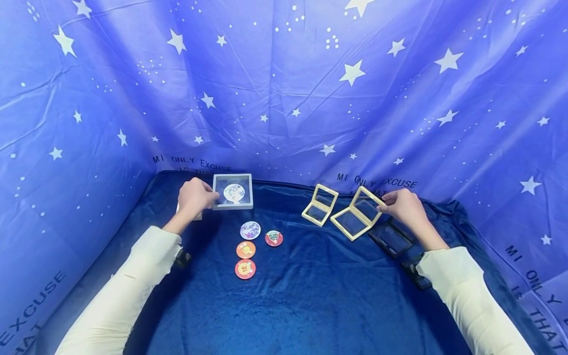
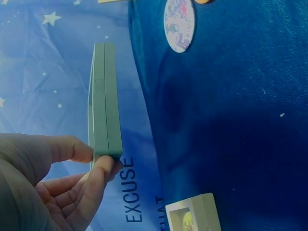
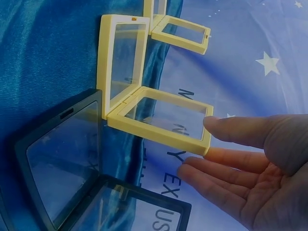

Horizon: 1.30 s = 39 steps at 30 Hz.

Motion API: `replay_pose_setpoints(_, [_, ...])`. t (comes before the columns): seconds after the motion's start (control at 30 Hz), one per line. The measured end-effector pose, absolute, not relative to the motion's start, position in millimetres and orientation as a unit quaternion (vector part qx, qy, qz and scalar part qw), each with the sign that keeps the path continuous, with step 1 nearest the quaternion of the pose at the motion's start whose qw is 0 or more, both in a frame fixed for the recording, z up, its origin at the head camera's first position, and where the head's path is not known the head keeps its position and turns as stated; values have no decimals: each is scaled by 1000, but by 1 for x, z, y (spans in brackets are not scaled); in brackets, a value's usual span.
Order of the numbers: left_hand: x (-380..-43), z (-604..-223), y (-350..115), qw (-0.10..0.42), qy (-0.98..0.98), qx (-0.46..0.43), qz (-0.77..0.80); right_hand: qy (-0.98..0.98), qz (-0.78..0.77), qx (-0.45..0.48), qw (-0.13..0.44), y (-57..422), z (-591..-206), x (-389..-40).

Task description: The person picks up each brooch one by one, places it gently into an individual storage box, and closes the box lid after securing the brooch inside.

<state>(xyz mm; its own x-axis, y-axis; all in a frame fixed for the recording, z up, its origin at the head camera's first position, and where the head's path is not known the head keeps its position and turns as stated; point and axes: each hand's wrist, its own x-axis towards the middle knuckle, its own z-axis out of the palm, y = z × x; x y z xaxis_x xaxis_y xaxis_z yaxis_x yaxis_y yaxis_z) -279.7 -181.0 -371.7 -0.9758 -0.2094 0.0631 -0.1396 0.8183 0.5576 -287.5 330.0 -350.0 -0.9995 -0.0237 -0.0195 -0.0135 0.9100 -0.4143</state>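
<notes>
My left hand (image 1: 194,199) pinches the lower corner of a grey display frame (image 1: 248,192), which is closed around a round, pale patterned badge (image 1: 233,192). In the left wrist view this frame (image 2: 107,101) is seen edge-on, thumb on one side and fingers on the other. With my right hand (image 1: 406,209) I pinch the outer edge of the raised half of a larger cream display frame (image 1: 350,222), hinged open with clear film in both halves. The right wrist view shows thumb and forefinger on that frame's corner (image 3: 207,139); nothing is visible inside it.
A smaller cream frame (image 1: 320,204) stands open left of the larger one. Black frames (image 1: 392,239) lie by my right forearm. Several round badges (image 1: 245,250) lie mid-table on blue velvet cloth (image 1: 284,305). A small white frame (image 2: 207,211) sits near my left hand. Starry curtain (image 1: 284,74) hangs behind.
</notes>
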Motion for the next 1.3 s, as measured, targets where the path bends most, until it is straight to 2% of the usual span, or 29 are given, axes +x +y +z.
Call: replay_pose_setpoints(1.3, [-289, -396, -199, 37, -954, 110, -277, 973, -231, -2, -2, 330, -361, -290])
